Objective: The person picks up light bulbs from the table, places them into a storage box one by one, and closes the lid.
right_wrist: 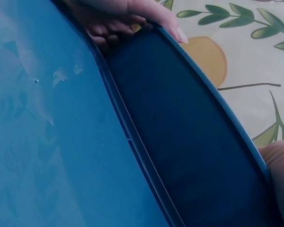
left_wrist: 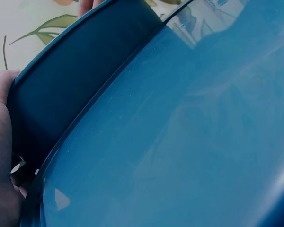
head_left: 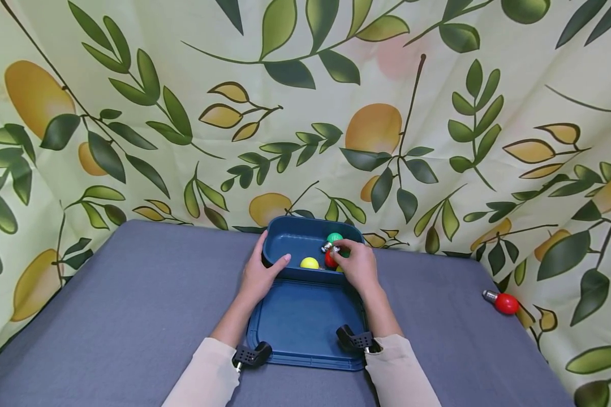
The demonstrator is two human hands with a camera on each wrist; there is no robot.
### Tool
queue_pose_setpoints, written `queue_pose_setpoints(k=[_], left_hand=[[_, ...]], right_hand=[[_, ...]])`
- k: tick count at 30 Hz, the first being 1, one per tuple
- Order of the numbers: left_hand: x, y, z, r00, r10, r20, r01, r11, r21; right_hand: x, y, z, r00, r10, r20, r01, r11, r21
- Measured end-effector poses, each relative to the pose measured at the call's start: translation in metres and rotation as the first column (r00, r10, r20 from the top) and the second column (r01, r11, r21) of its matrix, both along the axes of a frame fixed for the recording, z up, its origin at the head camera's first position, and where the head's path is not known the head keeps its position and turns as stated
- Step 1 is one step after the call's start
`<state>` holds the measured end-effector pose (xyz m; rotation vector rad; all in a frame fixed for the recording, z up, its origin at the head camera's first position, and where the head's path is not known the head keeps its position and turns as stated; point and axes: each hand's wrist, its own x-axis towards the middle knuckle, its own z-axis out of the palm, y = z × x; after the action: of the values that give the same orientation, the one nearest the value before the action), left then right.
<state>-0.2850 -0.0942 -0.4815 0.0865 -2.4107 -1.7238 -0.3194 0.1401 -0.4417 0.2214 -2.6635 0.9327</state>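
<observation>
A blue plastic box (head_left: 287,240) sits towards the back of the table. My left hand (head_left: 258,271) grips its left end; in the right wrist view the left thumb (right_wrist: 163,16) lies over the rim, with the other fingers curled against the outside. My right hand (head_left: 358,265) reaches over the front right rim, thumb and fingers pinching a red light bulb (head_left: 330,260) inside the box. Around that bulb lie a green bulb (head_left: 334,237) and a yellow bulb (head_left: 309,263); the right fingers partly hide this group.
A blue lid (head_left: 305,322) lies in front of the box, beneath my forearms. Another red bulb (head_left: 506,304) with a metal screw base lies at the table's right edge. Behind the grey tabletop (head_left: 158,299) hangs a leaf-patterned cloth (head_left: 305,113).
</observation>
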Motion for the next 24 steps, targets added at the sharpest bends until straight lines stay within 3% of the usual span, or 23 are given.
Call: queue_pose_setpoints(k=[16, 24], left_hand=[[0.000, 0.000, 0.001, 1.000, -0.008, 0.012, 0.008, 1.000, 0.006], [0.000, 0.000, 0.001, 1.000, -0.001, 0.013, 0.001, 1.000, 0.003]], right_hand=[[0.002, 0.002, 0.004, 1.000, 0.015, 0.015, -0.015, 1.000, -0.015], [0.017, 0.006, 0.026, 0.998, 0.055, -0.003, -0.055, 0.997, -0.048]])
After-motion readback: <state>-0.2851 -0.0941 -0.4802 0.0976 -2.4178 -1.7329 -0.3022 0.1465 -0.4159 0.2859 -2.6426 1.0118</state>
